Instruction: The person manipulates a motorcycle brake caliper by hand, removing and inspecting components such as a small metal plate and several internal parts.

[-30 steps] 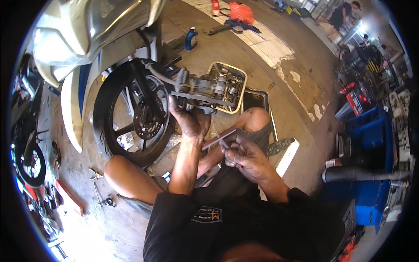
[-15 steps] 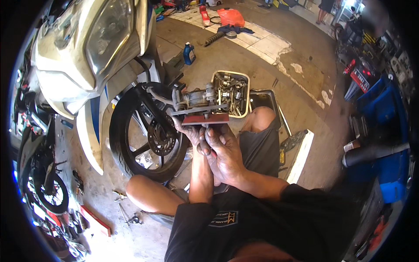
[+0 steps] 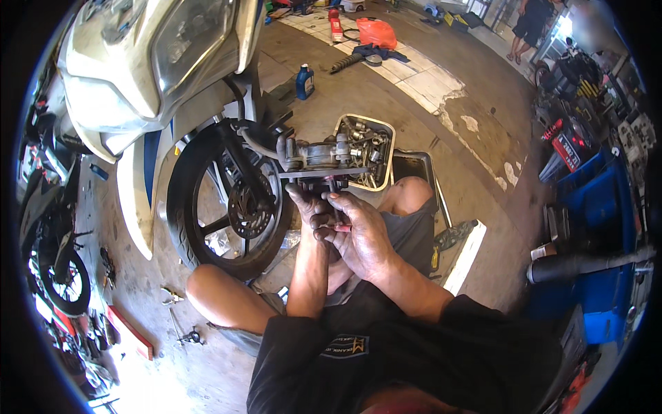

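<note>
A greasy grey brake caliper is up in front of me, beside the motorcycle's front wheel. A flat metal bar runs across its near side, and a reddish-dark plate shows just below that. My left hand is closed under the caliper, its thumb up against the near side. Close beside it, my right hand has its fingers curled around a slim tool with a red part; most of that tool is hidden by the fingers.
The motorcycle's front wheel and white fairing stand at left. Beyond the caliper lies a tray of sockets, with a dark tray beside it. Farther off are a blue bottle, a shock absorber and an orange-red bag.
The reddish plate under the caliper has tilted and now shows only a thin dark edge. Both hands have moved slightly up against the caliper. My view has shifted a little.
</note>
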Tool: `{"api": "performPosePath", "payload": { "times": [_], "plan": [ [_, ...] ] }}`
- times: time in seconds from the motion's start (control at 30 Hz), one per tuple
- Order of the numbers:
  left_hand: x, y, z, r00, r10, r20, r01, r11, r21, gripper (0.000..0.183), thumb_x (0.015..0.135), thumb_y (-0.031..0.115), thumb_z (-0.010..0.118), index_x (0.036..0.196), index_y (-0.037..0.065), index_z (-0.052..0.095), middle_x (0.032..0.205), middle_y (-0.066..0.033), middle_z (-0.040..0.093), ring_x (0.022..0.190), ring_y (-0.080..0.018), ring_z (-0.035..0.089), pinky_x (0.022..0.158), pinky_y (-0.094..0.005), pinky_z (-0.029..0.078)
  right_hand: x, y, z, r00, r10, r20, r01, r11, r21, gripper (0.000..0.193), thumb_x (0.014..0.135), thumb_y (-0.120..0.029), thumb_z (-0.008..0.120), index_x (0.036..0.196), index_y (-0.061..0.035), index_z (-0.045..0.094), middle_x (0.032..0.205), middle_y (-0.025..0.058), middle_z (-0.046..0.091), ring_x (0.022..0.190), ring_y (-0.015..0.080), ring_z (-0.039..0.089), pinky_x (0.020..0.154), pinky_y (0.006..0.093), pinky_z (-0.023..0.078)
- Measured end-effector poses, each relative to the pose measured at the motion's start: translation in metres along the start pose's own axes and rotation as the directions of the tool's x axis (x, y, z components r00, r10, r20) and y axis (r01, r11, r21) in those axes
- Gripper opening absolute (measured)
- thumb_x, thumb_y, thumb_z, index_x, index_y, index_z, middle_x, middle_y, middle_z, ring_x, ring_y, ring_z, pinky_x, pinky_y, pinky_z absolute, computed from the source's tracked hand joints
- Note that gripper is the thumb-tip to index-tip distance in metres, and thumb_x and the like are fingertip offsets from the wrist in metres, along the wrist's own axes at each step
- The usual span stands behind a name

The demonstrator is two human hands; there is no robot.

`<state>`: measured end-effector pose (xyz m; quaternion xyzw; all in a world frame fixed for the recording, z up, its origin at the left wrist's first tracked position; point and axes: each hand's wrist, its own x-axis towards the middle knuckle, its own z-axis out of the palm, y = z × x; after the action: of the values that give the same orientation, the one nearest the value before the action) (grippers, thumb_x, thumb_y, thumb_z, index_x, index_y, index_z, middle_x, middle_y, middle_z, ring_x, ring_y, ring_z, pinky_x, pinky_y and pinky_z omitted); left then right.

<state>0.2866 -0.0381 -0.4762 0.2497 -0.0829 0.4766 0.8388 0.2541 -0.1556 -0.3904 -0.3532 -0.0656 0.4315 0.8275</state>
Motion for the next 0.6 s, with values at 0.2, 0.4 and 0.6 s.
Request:
{"api": "performPosePath", "payload": {
  "times": [0.2,0.4,0.6],
  "plan": [
    [-0.004,0.002,0.033,0.988,-0.069,-0.137,0.068,0.998,-0.011,0.102,0.072,0.065,0.072,0.15,0.023,0.022,0.134,-0.0035,0.043,0.119,-0.0271,0.05,0.097,-0.0433,0.051,-0.003,0.011,-0.011,0.985,-0.174,0.003,0.173,0.974,-0.15,0.02,0.094,-0.011,0.058,0.109,0.0007,0.052,0.092,0.0107,0.064,0.086,0.0201,0.066,0.073,0.0326,0.055],
    [0.003,0.007,0.013,1.0,-0.026,-0.004,0.026,0.995,0.095,0.108,0.072,0.075,0.063,0.154,0.023,0.014,0.141,-0.0049,0.036,0.125,-0.0277,0.044,0.102,-0.049,0.046,0.0,0.007,-0.008,0.993,-0.117,-0.006,0.111,0.957,-0.268,0.025,0.091,-0.016,0.067,0.106,0.0003,0.055,0.094,0.0098,0.066,0.08,0.0159,0.066,0.065,0.0282,0.055],
    [-0.006,0.005,0.024,0.998,-0.059,0.034,0.06,0.998,-0.022,0.079,0.085,0.06,0.059,0.15,0.034,0.025,0.142,-0.0015,0.044,0.123,-0.0453,0.047,0.098,-0.0654,0.042,0.003,-0.009,-0.028,0.998,0.033,-0.053,-0.045,0.967,-0.251,0.026,0.088,-0.011,0.069,0.108,0.0033,0.06,0.096,0.0093,0.067,0.087,0.0147,0.065,0.075,0.0272,0.054]
  ]
}}
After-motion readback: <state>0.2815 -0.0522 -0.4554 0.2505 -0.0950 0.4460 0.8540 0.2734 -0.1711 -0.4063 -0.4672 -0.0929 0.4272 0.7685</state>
